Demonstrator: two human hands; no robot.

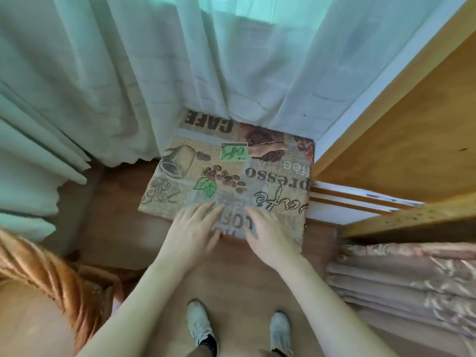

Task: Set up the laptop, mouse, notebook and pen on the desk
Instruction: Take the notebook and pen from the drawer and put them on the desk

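A small surface covered by a coffee-print cloth [231, 173] stands in front of me, below the curtain. My left hand [193, 230] lies on the cloth's near edge with fingers stretched out flat. My right hand [268, 233] lies beside it on the same edge, fingers also spread and straight. Neither hand holds anything. No laptop, mouse, notebook or pen shows in this view.
Pale sheer curtains [180, 73] hang behind and to the left. A wooden shelf unit [401, 140] stands on the right, with folded fabric [401, 276] under it. Brown floor [231, 279] and my two shoes [201, 323] lie below. An orange cloth [38, 266] sits at lower left.
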